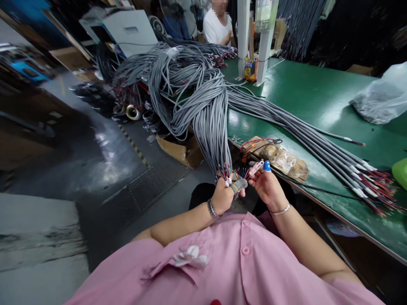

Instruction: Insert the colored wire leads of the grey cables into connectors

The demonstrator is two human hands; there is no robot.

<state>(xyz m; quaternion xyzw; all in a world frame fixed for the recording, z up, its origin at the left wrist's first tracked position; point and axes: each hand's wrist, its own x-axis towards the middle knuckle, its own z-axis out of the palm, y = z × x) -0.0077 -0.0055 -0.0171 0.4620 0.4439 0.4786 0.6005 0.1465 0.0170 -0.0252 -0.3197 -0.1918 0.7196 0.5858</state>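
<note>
My left hand point(224, 195) is closed around the ends of grey cables, with thin coloured wires point(224, 171) fanning out above the fingers. A grey covering with a yellow band point(239, 185) wraps one finger. Close beside it, my right hand point(269, 188) pinches a small pale pink piece point(256, 168), whose exact kind I cannot make out. A blue finger cot point(266, 165) covers the right thumb. The pink piece is right at the spread wires. From the left hand a thick bundle of grey cables point(210, 118) runs up over the table edge.
More grey cables point(286, 120) with bared wire ends lie across the green table point(318, 93). A taped wooden block point(282, 159) sits at the table edge. A plastic bag point(381, 95) is at right. Behind the table is a person in white point(216, 26). An open cardboard box point(178, 150) stands below.
</note>
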